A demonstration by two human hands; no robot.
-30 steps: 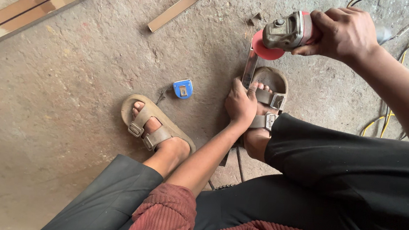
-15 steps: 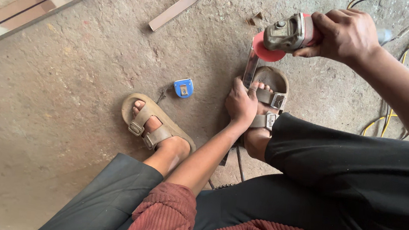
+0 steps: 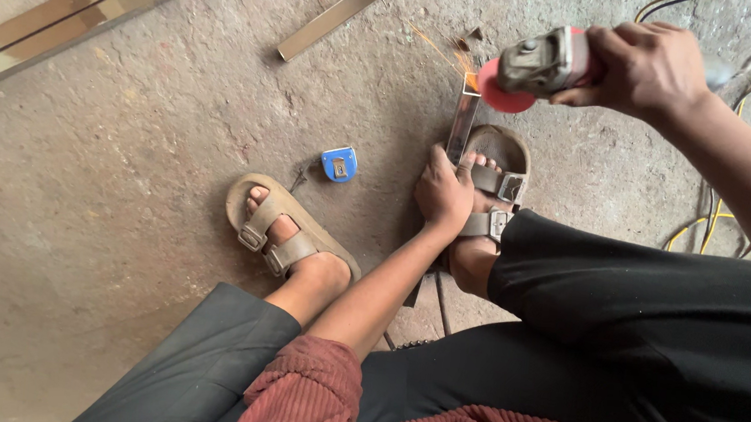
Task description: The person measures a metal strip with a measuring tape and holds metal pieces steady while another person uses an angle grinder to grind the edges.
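My right hand [image 3: 651, 68] grips an angle grinder [image 3: 541, 64] with a red disc [image 3: 500, 94]. The disc meets the far end of a shiny metal bar [image 3: 462, 123] on the floor, and a few sparks fly off to the upper left. My left hand [image 3: 444, 190] presses down on the bar beside my right foot in a tan sandal [image 3: 498, 172], which also rests against the bar. My left foot wears a matching sandal [image 3: 286, 230] further left.
A blue tape measure [image 3: 339, 163] lies on the concrete floor between my feet. Long metal sections [image 3: 92, 5] run along the upper left, and a shorter strip [image 3: 344, 11] lies near the top. Yellow and black cables [image 3: 714, 225] trail on the right.
The grinder disc has come down onto the bar's far end and sparks now show. My left hand and both feet stay where they were.
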